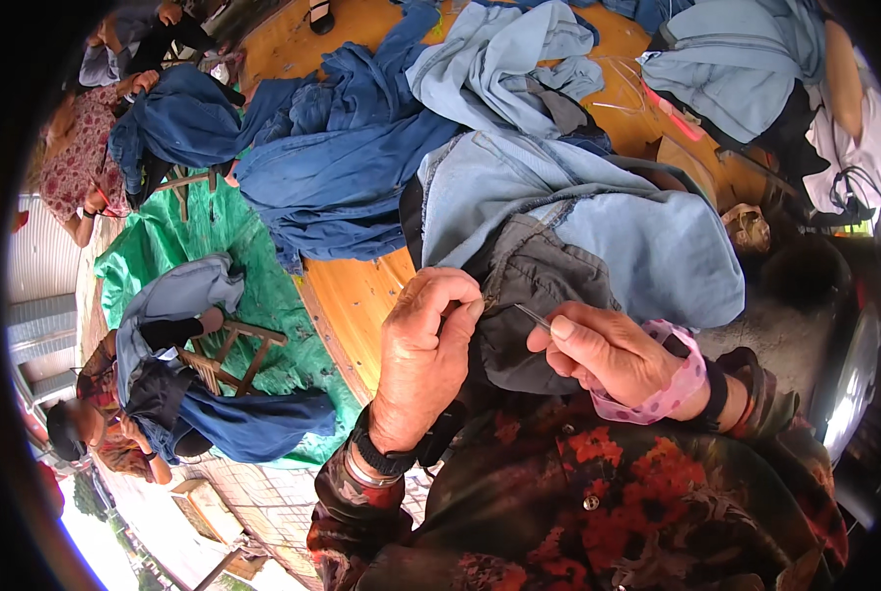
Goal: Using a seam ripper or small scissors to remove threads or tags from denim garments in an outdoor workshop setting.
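Two pinches: our left hand (426, 343) seemingly on dark-grey cloth's (558, 271) left edge, our right hand (608, 353) on a thin silvery metal tool (532, 316) pointing leftward.

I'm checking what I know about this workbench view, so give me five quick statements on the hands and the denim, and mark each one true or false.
1. The right hand holds a slim metal tool. True.
2. The left hand is spread flat. False: its fingers are curled, with the tips at the dark grey cloth.
3. The pink spotted band circles the left wrist. False: it is around the right wrist.
4. Dark blue denim lies on the wooden table. True.
5. The tarp on the left is red. False: it is green.
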Tool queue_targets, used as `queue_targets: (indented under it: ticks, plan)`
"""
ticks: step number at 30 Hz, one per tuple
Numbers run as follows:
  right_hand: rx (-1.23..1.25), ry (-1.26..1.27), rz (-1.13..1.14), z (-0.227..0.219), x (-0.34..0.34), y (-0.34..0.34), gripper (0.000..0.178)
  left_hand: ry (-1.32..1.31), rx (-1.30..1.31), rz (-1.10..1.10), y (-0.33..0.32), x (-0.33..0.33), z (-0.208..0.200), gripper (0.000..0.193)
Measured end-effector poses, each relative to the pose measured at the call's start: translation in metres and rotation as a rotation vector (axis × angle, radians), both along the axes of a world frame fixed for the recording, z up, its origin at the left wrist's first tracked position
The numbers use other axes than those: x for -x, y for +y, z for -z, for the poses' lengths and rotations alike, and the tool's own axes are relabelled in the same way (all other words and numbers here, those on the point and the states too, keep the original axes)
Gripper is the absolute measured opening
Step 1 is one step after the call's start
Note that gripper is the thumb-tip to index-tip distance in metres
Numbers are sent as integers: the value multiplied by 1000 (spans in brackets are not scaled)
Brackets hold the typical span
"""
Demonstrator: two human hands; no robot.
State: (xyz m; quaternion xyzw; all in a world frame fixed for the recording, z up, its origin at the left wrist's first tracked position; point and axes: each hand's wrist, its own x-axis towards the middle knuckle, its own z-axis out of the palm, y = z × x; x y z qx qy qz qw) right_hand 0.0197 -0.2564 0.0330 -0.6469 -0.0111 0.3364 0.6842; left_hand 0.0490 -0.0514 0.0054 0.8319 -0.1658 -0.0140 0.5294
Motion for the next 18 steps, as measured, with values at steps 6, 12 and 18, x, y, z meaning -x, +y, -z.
queue_targets:
  ticks: [6,12,18]
  plan:
    - [49,-269,-26,3,2,-2,28,-16,29,-145,-6,13,-9,22]
    - [55,-469,-117,19,-1,-7,31,-398,-375,-158,-15,19,0,22]
    - [-103,273,-24,-10,-9,-5,33,-412,-460,-229,-23,15,3,19]
